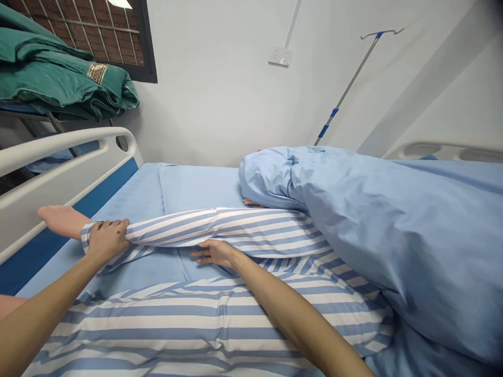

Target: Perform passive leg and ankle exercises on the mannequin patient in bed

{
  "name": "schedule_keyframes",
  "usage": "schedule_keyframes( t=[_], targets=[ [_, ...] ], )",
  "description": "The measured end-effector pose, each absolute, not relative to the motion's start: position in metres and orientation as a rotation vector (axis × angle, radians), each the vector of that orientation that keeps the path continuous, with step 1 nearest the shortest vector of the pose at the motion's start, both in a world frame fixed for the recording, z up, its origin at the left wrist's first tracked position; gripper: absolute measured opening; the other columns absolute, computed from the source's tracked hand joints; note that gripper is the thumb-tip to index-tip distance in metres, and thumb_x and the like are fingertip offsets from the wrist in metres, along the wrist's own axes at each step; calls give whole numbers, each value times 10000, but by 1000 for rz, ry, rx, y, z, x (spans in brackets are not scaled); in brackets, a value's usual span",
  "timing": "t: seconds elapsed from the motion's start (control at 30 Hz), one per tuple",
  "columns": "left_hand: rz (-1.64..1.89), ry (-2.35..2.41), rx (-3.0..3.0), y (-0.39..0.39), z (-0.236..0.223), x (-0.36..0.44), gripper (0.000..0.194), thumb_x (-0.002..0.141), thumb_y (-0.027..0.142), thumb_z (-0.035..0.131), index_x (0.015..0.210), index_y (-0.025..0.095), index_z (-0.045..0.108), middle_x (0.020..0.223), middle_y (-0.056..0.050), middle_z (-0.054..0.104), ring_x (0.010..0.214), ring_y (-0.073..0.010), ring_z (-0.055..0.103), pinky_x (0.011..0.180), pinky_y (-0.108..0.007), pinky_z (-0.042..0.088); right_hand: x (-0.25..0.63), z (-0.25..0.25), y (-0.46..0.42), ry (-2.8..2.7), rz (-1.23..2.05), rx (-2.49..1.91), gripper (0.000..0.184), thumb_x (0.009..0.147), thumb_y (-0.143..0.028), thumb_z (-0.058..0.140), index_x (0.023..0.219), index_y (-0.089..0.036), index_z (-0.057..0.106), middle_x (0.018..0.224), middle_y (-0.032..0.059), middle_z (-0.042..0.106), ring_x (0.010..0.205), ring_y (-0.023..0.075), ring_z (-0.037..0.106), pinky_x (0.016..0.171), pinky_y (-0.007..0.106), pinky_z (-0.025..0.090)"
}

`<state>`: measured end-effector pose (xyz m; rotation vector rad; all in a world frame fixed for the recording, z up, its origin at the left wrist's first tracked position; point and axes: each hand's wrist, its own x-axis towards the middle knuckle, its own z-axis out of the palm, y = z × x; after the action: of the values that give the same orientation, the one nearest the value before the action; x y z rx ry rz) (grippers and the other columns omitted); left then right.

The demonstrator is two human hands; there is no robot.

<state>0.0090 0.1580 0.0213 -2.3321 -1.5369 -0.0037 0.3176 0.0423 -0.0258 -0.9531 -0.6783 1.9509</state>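
A figure lies on the bed in a blue-and-white striped gown (pixel 196 324), with one arm in a striped sleeve (pixel 173 228) stretched toward the near rail. Its bare hand (pixel 63 220) rests against that rail. My left hand (pixel 108 240) grips the sleeve near the cuff. My right hand (pixel 216 252) lies with fingers apart on the blue sheet (pixel 145 193), touching the sleeve's lower edge. A light blue quilt (pixel 353 235) covers the far part of the figure and hides its head. A second hand (pixel 251 202) barely shows beneath the quilt.
A white bed rail (pixel 51 178) runs along the left side, and another rail (pixel 444 152) stands at the far right. Behind are an IV pole (pixel 346 89), a wall socket (pixel 280 56), a grilled window (pixel 106 31) and folded green cloth (pixel 51 73) on a rack.
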Motion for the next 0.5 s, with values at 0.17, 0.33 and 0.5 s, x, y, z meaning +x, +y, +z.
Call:
schedule_keyframes(
  t=[0.17, 0.33, 0.5],
  targets=[
    [-12, -1498, -2338, 172, 26, 9, 284, 738, 316, 454, 961, 156, 527, 951, -106, 651, 908, -262, 528, 829, -380, 244, 320, -32, 40, -789, 2003, -1050, 312, 667, -279, 688, 938, -152, 600, 1150, 86, 542, 928, 205, 623, 775, 332, 499],
    [-1, -1431, -2327, 183, 30, 9, 258, 720, 272, 453, 939, 161, 536, 940, -94, 656, 883, -262, 535, 819, -379, 237, 320, -29, 37, -951, 2012, -1181, 304, 677, -310, 688, 914, -133, 621, 1188, 107, 536, 898, 192, 635, 726, 283, 513],
    [18, -1463, -2355, 182, 12, 4, 278, 734, 276, 435, 957, 158, 552, 921, -97, 663, 881, -258, 542, 820, -374, 246, 317, -20, 34, -1132, 2002, -1265, 495, 651, -316, 715, 1093, -174, 545, 1074, 90, 618, 837, 179, 648, 650, 250, 504]
  ],
)
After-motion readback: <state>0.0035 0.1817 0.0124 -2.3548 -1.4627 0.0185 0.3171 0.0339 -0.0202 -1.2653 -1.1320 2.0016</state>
